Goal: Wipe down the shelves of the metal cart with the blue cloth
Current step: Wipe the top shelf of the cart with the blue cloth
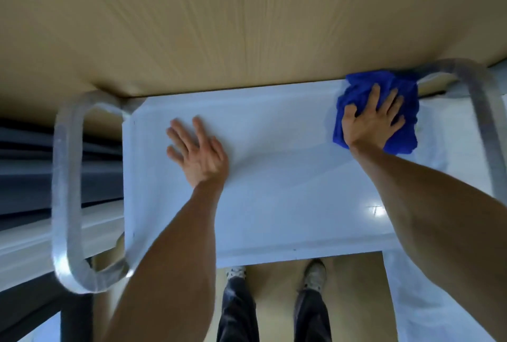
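Head view: you're pressing the blue cloth [375,111] flat under your right hand [371,122], fingers spread, at the top shelf's [274,190] 1 o'clock corner, left hand [199,152] resting open at 10 o'clock, so keeping pressure even and sweeping overlapping passes toward 9 is advisable.

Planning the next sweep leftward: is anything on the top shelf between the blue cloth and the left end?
Only the left hand, resting flat on the top shelf left of centre. The right hand presses the blue cloth at the far right corner. Nothing else visible lies between.
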### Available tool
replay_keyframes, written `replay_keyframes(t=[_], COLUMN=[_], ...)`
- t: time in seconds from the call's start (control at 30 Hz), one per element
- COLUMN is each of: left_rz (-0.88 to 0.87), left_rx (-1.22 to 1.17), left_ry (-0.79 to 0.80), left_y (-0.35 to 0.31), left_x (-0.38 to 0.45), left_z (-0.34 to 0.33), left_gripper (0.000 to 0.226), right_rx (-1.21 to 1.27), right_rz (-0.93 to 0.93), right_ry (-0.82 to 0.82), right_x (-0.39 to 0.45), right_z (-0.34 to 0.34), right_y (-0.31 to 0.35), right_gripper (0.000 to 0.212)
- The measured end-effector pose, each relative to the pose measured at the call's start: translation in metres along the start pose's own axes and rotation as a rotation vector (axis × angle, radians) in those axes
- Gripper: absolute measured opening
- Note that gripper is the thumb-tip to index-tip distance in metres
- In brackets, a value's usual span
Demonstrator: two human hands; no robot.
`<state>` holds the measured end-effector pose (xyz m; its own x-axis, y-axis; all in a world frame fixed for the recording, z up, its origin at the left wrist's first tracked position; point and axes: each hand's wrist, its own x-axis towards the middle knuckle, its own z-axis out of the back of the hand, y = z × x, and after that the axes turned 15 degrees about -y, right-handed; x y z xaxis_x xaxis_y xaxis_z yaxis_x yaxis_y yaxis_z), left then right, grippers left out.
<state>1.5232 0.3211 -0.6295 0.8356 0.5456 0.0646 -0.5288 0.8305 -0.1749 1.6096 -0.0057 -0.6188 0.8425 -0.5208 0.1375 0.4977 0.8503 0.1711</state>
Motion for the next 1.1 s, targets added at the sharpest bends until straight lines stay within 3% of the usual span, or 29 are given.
replay_keyframes(t=[0.27,0.47,0.77,0.93,1.1], left_rz=[-0.022,-0.024,0.012,-0.119,-0.033], left_rx=[-0.033,-0.059,-0.135,-0.106,0.033], left_ry=[0.004,-0.019,0.05,0.075,0.051], left_y=[0.001,0.0,0.004,0.03,0.085], left_x=[0.006,0.008,0.012,0.033,0.042], left_z=[-0.007,-0.008,0.01,0.042,0.024], left_gripper=[0.061,0.058,0.058,0.052,0.053], right_rx=[0.062,0.279,0.14,0.1,0.081], right_rz=[0.366,0.66,0.397,0.51,0.549], right_ry=[-0.027,-0.046,0.009,0.039,0.071], right_x=[-0.092,-0.147,-0.216,-0.288,-0.264], right_z=[-0.015,-0.027,0.004,0.028,0.019], right_y=[0.105,0.174,0.104,0.065,0.08], right_gripper=[0.073,0.059,0.06,0.056,0.062])
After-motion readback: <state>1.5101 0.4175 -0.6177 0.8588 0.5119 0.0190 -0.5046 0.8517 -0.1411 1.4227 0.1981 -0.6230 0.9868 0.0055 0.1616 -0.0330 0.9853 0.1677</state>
